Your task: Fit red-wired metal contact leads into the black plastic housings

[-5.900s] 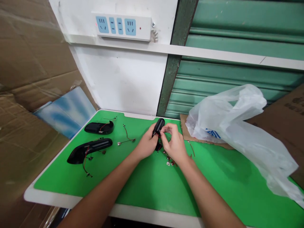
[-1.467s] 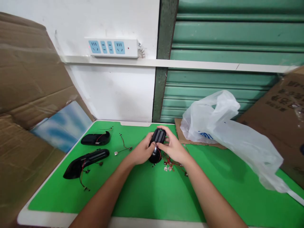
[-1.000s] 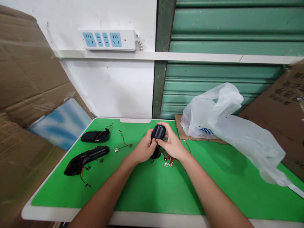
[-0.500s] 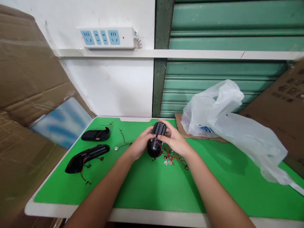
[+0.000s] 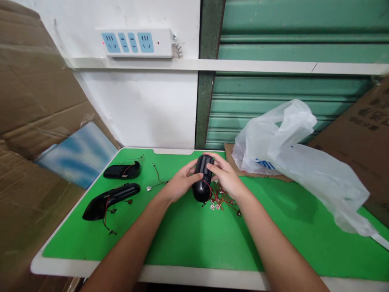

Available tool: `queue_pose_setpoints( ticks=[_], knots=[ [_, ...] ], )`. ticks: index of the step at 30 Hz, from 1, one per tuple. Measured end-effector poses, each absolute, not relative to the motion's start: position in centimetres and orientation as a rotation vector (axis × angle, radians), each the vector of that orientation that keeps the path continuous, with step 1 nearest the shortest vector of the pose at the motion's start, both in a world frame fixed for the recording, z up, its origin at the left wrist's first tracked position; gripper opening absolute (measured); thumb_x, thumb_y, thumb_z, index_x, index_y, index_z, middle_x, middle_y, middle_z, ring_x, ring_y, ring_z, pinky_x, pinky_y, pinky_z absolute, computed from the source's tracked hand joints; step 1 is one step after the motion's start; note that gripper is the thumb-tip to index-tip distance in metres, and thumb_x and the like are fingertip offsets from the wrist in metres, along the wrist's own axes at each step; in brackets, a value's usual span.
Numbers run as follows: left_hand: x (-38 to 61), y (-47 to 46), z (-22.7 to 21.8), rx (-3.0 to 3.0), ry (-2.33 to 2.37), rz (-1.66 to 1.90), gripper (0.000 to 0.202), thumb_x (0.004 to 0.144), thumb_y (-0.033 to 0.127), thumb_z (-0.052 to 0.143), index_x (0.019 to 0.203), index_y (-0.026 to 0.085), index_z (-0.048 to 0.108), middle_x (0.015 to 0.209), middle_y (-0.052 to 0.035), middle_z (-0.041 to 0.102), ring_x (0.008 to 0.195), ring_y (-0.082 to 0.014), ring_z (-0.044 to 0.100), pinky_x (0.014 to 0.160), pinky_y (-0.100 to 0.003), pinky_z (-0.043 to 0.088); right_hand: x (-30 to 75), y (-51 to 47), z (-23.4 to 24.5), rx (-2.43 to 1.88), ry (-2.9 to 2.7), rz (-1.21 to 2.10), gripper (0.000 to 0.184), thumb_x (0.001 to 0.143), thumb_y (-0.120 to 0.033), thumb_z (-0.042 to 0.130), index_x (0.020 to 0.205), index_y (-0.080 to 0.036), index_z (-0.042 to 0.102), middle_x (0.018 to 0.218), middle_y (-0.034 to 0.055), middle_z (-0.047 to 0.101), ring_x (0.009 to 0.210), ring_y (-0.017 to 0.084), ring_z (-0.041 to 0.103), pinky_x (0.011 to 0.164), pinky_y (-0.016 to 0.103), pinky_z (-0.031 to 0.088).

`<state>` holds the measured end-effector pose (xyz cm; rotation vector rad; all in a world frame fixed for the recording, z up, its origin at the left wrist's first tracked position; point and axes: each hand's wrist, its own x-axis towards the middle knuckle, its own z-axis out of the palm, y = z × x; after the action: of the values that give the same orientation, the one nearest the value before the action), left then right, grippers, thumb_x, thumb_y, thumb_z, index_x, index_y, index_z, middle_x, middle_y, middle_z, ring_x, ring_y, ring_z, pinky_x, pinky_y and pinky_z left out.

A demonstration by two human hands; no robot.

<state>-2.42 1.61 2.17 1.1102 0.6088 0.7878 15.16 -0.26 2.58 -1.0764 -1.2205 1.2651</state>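
Observation:
Between my two hands is a black plastic housing [image 5: 201, 190] with a rounded near end, a grooved upper part and a thin red wire. My left hand [image 5: 180, 183] grips its left side, thumb on the middle of the housing. On the other side, my right hand [image 5: 227, 177] is closed round it, its thumb lying on the grooved part. Beneath and right of the housing lies a tangle of red-wired small parts [image 5: 221, 198] on the green mat. Two similar black housings with wires, one farther back [image 5: 120, 171] and one nearer [image 5: 112, 199], rest at the left.
A loose wired piece [image 5: 157, 174] lies left of my hands. A white plastic bag [image 5: 273, 138] sits at the right on cardboard. Cardboard sheets stand at both sides, and a socket strip [image 5: 136, 42] hangs on the wall behind the green mat [image 5: 194, 243].
The held housing has shifted slightly right. My right thumb has moved up from the housing's middle onto the grooved part, apart from my left thumb.

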Motion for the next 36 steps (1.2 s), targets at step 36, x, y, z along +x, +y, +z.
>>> queue_pose_setpoints(
  ticks=[36],
  knots=[
    [-3.7, 2.7, 3.4, 0.654, 0.673, 0.764, 0.039, 0.088, 0.030, 0.054, 0.115, 0.006, 0.071, 0.093, -0.0158, 0.077, 0.071, -0.0191, 0.071, 0.060, -0.025, 0.054, 15.8, -0.4, 2.9, -1.357, -1.358, 1.030, 0.019, 0.074, -0.037, 0.063, 0.071, -0.018, 0.060, 0.055, -0.0053, 0.046, 0.048, 0.009, 0.036, 0.046, 0.023, 0.025]
  ],
)
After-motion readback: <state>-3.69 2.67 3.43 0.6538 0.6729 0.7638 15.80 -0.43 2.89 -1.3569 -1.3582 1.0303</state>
